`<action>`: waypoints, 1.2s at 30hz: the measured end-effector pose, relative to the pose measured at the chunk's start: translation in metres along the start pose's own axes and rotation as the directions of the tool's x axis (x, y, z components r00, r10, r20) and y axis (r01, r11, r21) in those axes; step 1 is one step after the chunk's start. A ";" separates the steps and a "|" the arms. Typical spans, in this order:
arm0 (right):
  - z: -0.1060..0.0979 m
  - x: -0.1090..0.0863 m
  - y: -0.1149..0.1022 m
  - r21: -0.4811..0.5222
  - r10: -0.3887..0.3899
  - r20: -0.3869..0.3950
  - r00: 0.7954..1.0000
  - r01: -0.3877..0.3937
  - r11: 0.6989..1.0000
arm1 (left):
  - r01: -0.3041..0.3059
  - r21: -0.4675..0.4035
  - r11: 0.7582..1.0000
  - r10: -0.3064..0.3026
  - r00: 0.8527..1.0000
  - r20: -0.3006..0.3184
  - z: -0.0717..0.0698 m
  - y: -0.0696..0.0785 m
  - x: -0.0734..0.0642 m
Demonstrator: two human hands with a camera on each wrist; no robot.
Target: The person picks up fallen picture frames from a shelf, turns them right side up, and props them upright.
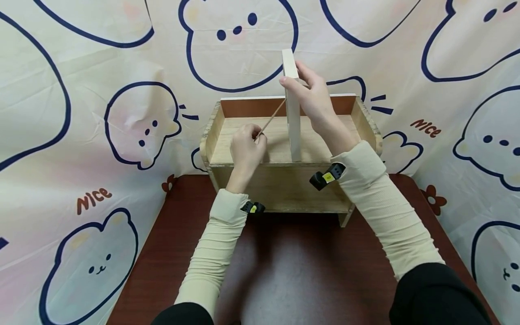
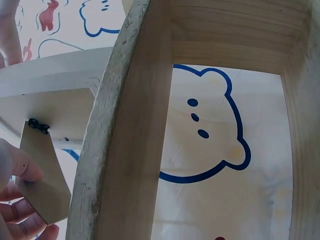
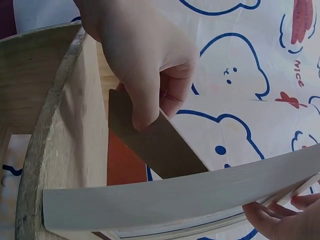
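Note:
A white picture frame stands edge-on on the top of a small wooden shelf. Behind it, a thin brown stand leg swings out from its back, with a black fitting near its upper end. My left hand pinches this leg between thumb and fingers; in the right wrist view the leg slants towards the frame. Up at the frame's upper edge, my right hand grips it with the thumb on the near side. The frame's front is mostly hidden in the head view.
Raised side walls and a reddish-brown back strip border the shelf top. The shelf stands on a dark red-brown table, near a cloth backdrop printed with cartoon bears. Each wrist carries a small black camera.

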State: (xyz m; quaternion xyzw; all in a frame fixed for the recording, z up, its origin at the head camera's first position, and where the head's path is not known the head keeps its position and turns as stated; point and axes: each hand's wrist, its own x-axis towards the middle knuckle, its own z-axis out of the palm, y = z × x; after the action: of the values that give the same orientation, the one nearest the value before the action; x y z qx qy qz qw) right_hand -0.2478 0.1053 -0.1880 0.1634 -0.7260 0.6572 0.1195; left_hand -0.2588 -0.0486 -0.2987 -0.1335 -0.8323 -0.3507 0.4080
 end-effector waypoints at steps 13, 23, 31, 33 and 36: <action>0.019 0.003 -0.005 -0.121 0.027 0.013 1.000 -0.025 0.992 | 0.070 -0.010 0.997 -0.070 0.997 0.035 -0.003 -0.008 -0.003; 0.032 0.004 -0.006 -0.197 0.042 0.015 0.999 -0.038 0.980 | 0.036 -0.058 0.998 -0.034 0.999 0.037 -0.004 -0.016 -0.008; 0.041 0.005 -0.008 -0.274 0.045 0.021 0.999 -0.038 0.961 | 0.023 -0.072 0.997 -0.021 1.000 0.020 -0.003 -0.021 -0.011; 0.042 0.005 -0.009 -0.283 0.048 0.022 0.999 -0.040 0.958 | 0.021 -0.074 0.997 -0.020 1.000 0.019 -0.003 -0.022 -0.012; 0.043 0.004 -0.009 -0.291 0.048 0.027 0.998 -0.039 0.956 | 0.019 -0.072 0.997 -0.018 1.000 0.018 -0.004 -0.022 -0.013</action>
State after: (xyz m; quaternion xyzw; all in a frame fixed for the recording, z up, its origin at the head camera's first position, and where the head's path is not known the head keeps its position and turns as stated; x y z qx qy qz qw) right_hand -0.2463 0.0612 -0.1825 0.1390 -0.8198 0.5433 0.1156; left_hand -0.2599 -0.0666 -0.3173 -0.1436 -0.8238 -0.3830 0.3925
